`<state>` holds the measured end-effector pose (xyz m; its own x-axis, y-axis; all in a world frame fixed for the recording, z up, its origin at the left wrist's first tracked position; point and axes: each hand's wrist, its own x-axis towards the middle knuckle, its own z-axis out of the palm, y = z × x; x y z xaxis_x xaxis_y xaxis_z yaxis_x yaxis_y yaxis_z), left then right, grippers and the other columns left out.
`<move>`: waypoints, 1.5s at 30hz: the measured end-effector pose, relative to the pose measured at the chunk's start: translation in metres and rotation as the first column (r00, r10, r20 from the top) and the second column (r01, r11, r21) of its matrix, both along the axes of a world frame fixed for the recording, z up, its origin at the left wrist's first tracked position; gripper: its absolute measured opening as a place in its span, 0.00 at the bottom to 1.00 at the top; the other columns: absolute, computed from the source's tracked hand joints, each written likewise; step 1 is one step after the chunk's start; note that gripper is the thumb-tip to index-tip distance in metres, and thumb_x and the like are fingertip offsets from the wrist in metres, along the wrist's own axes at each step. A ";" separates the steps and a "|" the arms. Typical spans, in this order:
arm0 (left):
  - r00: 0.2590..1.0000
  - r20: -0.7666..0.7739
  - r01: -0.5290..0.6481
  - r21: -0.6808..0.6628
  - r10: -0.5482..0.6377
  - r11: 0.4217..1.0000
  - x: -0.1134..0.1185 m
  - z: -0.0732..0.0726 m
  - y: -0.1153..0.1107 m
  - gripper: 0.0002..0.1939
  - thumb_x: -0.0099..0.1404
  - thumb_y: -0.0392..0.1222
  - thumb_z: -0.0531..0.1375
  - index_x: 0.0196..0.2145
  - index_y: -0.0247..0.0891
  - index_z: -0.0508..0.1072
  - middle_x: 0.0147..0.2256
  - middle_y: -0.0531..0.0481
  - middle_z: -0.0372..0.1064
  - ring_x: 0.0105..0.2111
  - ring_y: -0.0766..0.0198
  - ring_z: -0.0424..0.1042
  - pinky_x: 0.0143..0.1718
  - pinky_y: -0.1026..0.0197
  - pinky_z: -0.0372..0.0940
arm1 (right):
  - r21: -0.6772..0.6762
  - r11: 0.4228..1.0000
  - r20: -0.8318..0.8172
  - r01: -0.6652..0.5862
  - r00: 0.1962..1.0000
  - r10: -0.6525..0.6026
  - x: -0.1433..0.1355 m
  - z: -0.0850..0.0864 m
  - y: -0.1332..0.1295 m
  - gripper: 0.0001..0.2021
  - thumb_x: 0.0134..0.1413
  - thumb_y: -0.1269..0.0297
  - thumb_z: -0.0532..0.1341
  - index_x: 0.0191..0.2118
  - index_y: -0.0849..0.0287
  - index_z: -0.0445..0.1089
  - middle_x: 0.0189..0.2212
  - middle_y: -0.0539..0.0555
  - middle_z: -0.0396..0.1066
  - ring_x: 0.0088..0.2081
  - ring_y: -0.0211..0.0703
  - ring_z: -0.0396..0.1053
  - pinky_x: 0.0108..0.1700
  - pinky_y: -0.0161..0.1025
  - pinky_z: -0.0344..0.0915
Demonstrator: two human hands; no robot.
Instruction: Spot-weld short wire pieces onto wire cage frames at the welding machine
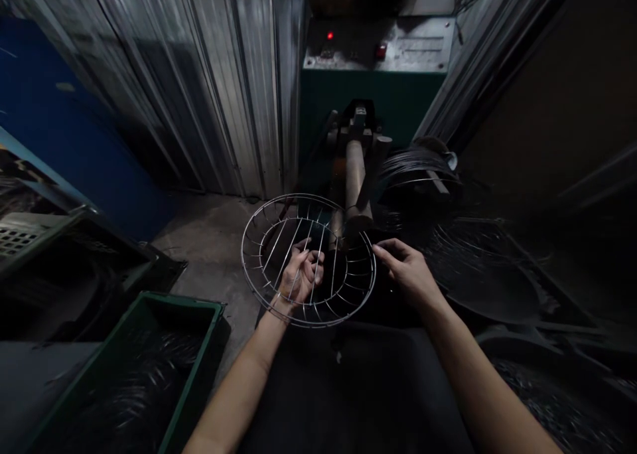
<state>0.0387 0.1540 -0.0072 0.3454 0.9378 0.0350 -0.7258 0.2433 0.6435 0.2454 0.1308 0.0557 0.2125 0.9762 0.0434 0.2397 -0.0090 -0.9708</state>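
A round wire basket, with an outer rim, a smaller inner ring and several straight cross wires, is held out in front of me beside a machine. My left hand is beneath it, seen through the wires, with curled fingers around the cross wires. At the right side of the rim, my right hand pinches the wire between thumb and fingertips. Just beyond the basket, the machine's thick metal arm reaches toward me, its lower end close to the rim. Deep shadow hides what is under the basket.
The green machine has a metal panel with a red light. A green crate of wire pieces stands lower left. Wire rings hang at the right, above dark piles of wire. Corrugated metal sheeting lies behind.
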 end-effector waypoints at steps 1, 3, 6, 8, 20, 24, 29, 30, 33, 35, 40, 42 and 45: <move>1.000 -0.012 -0.004 -0.006 0.004 1.000 0.000 0.000 -0.001 0.23 0.62 0.43 0.56 0.54 0.45 0.55 0.31 0.52 0.67 0.16 0.73 0.62 0.16 0.71 0.57 | -0.003 1.000 -0.009 0.000 1.000 0.000 0.000 0.000 0.000 0.22 0.39 0.44 0.67 0.30 0.60 0.71 0.22 0.49 0.66 0.21 0.34 0.57 0.22 0.33 0.54; 0.999 -0.045 -0.025 -0.019 0.024 1.000 0.000 0.001 -0.002 0.23 0.62 0.43 0.57 0.54 0.44 0.56 0.30 0.52 0.67 0.16 0.73 0.62 0.17 0.71 0.58 | -0.001 1.000 -0.027 -0.005 1.000 0.005 0.001 0.000 0.000 0.22 0.39 0.44 0.68 0.30 0.60 0.71 0.23 0.49 0.66 0.22 0.35 0.58 0.23 0.34 0.55; 0.995 -0.078 -0.069 -0.023 0.067 0.997 0.003 0.003 -0.004 0.22 0.62 0.43 0.56 0.53 0.44 0.57 0.30 0.52 0.67 0.16 0.73 0.62 0.17 0.71 0.57 | 0.022 1.000 -0.027 -0.021 0.999 0.021 0.005 -0.002 -0.002 0.21 0.40 0.45 0.67 0.30 0.59 0.71 0.25 0.50 0.68 0.25 0.36 0.60 0.25 0.34 0.57; 0.993 -0.080 -0.090 -0.021 0.088 0.996 0.006 0.003 -0.006 0.22 0.62 0.43 0.56 0.53 0.44 0.57 0.30 0.52 0.67 0.17 0.74 0.61 0.16 0.71 0.57 | 0.033 0.999 0.015 -0.020 1.000 0.020 0.008 -0.003 -0.007 0.19 0.43 0.45 0.66 0.31 0.59 0.71 0.25 0.50 0.68 0.25 0.36 0.61 0.26 0.34 0.58; 0.975 -0.076 -0.209 0.003 0.209 0.978 0.017 0.005 -0.001 0.22 0.62 0.46 0.57 0.53 0.48 0.56 0.30 0.54 0.66 0.18 0.73 0.62 0.16 0.71 0.54 | -0.085 0.996 -0.009 0.002 1.000 -0.003 0.002 0.010 0.002 0.26 0.31 0.41 0.70 0.29 0.61 0.71 0.22 0.50 0.67 0.21 0.34 0.57 0.21 0.33 0.53; 0.971 -0.087 -0.226 -0.007 0.224 0.974 0.017 0.004 0.002 0.21 0.62 0.46 0.57 0.52 0.47 0.57 0.30 0.54 0.66 0.18 0.73 0.62 0.16 0.71 0.54 | -0.067 0.998 0.004 0.005 1.000 -0.005 0.000 0.010 0.007 0.27 0.30 0.39 0.69 0.28 0.61 0.70 0.22 0.50 0.67 0.21 0.34 0.57 0.21 0.33 0.52; 0.973 -0.083 -0.220 -0.052 0.215 0.974 0.015 -0.001 0.002 0.20 0.63 0.44 0.57 0.52 0.46 0.59 0.31 0.53 0.68 0.19 0.72 0.64 0.19 0.70 0.56 | -0.061 0.998 -0.025 -0.018 1.000 0.017 -0.004 0.011 0.007 0.24 0.34 0.42 0.68 0.28 0.60 0.69 0.21 0.49 0.65 0.22 0.34 0.57 0.22 0.33 0.53; 0.977 -0.080 -0.202 -0.066 0.196 0.977 0.013 -0.002 0.003 0.19 0.64 0.44 0.56 0.52 0.46 0.59 0.30 0.53 0.68 0.20 0.72 0.64 0.20 0.70 0.56 | -0.055 0.998 -0.023 -0.014 1.000 0.013 -0.005 0.012 0.006 0.24 0.34 0.43 0.69 0.29 0.59 0.69 0.21 0.49 0.65 0.22 0.34 0.57 0.22 0.33 0.53; 0.995 -0.089 -0.050 -0.124 0.039 0.991 0.007 0.000 0.009 0.16 0.66 0.50 0.52 0.49 0.42 0.62 0.25 0.53 0.66 0.19 0.70 0.64 0.19 0.70 0.54 | -0.036 0.999 -0.012 -0.006 1.000 0.006 -0.006 0.014 0.001 0.24 0.33 0.45 0.70 0.31 0.59 0.69 0.22 0.49 0.66 0.23 0.34 0.59 0.23 0.33 0.54; 0.987 -0.150 0.039 -0.132 -0.059 0.990 0.003 0.003 0.013 0.19 0.67 0.54 0.49 0.46 0.37 0.65 0.21 0.53 0.63 0.17 0.70 0.61 0.17 0.71 0.52 | -0.033 0.999 0.002 -0.010 1.000 0.010 -0.006 0.014 -0.002 0.24 0.33 0.45 0.70 0.31 0.59 0.69 0.22 0.48 0.66 0.22 0.34 0.59 0.23 0.33 0.55; 0.959 -0.271 -0.087 0.004 0.085 0.996 0.004 0.012 0.013 0.19 0.68 0.53 0.49 0.45 0.35 0.66 0.19 0.54 0.62 0.14 0.75 0.49 0.14 0.73 0.43 | -0.071 0.997 -0.002 -0.005 1.000 0.005 -0.004 0.012 0.005 0.25 0.31 0.45 0.70 0.31 0.59 0.68 0.20 0.48 0.66 0.19 0.32 0.56 0.20 0.33 0.52; 0.953 -0.262 -0.145 0.036 0.150 0.989 0.008 0.015 0.011 0.19 0.68 0.54 0.49 0.45 0.36 0.65 0.19 0.55 0.62 0.14 0.75 0.49 0.14 0.73 0.43 | -0.075 0.997 -0.015 0.006 1.000 -0.007 -0.004 0.013 0.011 0.26 0.29 0.45 0.71 0.31 0.59 0.68 0.19 0.47 0.65 0.18 0.32 0.56 0.19 0.33 0.51; 0.952 -0.245 -0.180 0.035 0.183 0.983 0.013 0.015 0.010 0.19 0.68 0.54 0.49 0.45 0.36 0.65 0.19 0.55 0.62 0.14 0.75 0.49 0.14 0.74 0.42 | -0.065 0.998 -0.023 0.011 1.000 -0.013 -0.006 0.014 0.019 0.26 0.27 0.45 0.71 0.30 0.59 0.68 0.18 0.47 0.65 0.18 0.33 0.56 0.19 0.33 0.50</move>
<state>0.0514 0.1644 0.0083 0.1686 0.9855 -0.0180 -0.5754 0.1133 0.8100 0.2399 0.1499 0.0697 0.2246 0.9741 -0.0254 0.2163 -0.0753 -0.9734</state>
